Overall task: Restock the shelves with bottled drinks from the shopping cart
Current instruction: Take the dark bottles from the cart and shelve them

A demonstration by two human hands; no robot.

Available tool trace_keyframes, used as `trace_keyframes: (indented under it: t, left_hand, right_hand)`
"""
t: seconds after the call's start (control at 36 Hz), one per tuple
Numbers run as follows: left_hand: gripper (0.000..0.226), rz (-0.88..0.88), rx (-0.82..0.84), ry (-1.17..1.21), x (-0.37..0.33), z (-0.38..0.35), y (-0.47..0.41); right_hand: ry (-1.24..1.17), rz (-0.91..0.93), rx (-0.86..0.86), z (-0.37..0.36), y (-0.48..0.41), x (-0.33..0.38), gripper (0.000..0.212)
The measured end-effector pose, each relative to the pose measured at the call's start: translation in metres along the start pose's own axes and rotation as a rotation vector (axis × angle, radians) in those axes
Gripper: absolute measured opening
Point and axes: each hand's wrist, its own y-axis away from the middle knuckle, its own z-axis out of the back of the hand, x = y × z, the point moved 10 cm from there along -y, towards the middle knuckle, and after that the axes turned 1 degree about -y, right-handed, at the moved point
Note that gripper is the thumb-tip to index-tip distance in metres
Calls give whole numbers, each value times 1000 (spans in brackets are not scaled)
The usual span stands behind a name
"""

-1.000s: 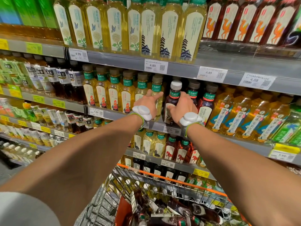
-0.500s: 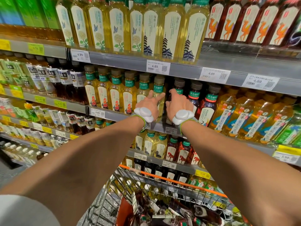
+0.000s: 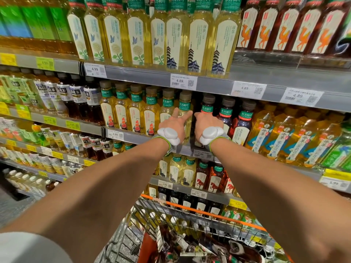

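Both my arms reach to the second shelf (image 3: pixel 144 138). My right hand (image 3: pixel 208 124) grips a dark tea bottle (image 3: pixel 208 106) with a brown cap and green neck label, standing at the left end of the dark row; its fingers are hidden behind the hand. My left hand (image 3: pixel 171 124) has straight fingers that touch the neighbouring pale yellow tea bottle (image 3: pixel 185 109). A narrow dark gap separates the two bottles. Below me, the wire shopping cart (image 3: pixel 199 211) with an orange rim holds several more bottles (image 3: pixel 171 242).
Shelves full of bottled tea fill the view: tall pale bottles (image 3: pixel 197 35) on the shelf above, yellow bottles with blue-white labels (image 3: pixel 284 137) to the right, smaller bottles (image 3: pixel 182 169) on the shelf below. Price tags (image 3: pixel 183 82) line the shelf edges. The aisle floor (image 3: pixel 15 209) shows at lower left.
My right hand has pushed the dark bottle back into its row on the shelf. Both hands have drawn closer together, and my view has moved nearer to the shelf.
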Motion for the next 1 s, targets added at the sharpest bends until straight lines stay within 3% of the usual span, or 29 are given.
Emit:
trace_keyframes:
  t: [0.19, 0.28, 0.36, 0.47, 0.58, 0.75, 0.81, 0.86, 1.0]
  left_hand:
    - [112, -19, 98, 34, -8, 1, -2]
    - [111, -46, -13, 32, -13, 12, 5]
    - [91, -29, -191, 89, -17, 18, 24]
    - [49, 45, -209, 144, -15, -19, 54]
    - [30, 120, -87, 247, -16, -91, 86]
    - [36, 209, 54, 371, -12, -199, 138]
    - [30, 235, 151, 362, -16, -235, 156]
    - [19, 269, 141, 373, -16, -253, 173]
    - [22, 348, 250, 432, -15, -316, 227]
  right_hand:
    - [-157, -12, -17, 3, 11, -5, 58]
    - [-237, 14, -144, 14, 26, -9, 41]
    - [-256, -36, -155, 5, 47, -26, 23]
    - [-322, -47, -107, -28, 73, -43, 23]
    - [-400, -100, 28, -96, 112, -60, 31]
    - [-508, -143, 178, -175, 179, -65, 39]
    - [-514, -111, 253, -203, 203, -63, 38]
    - [-515, -104, 304, -222, 225, -64, 34]
    - [-543, -114, 438, -273, 288, -69, 34]
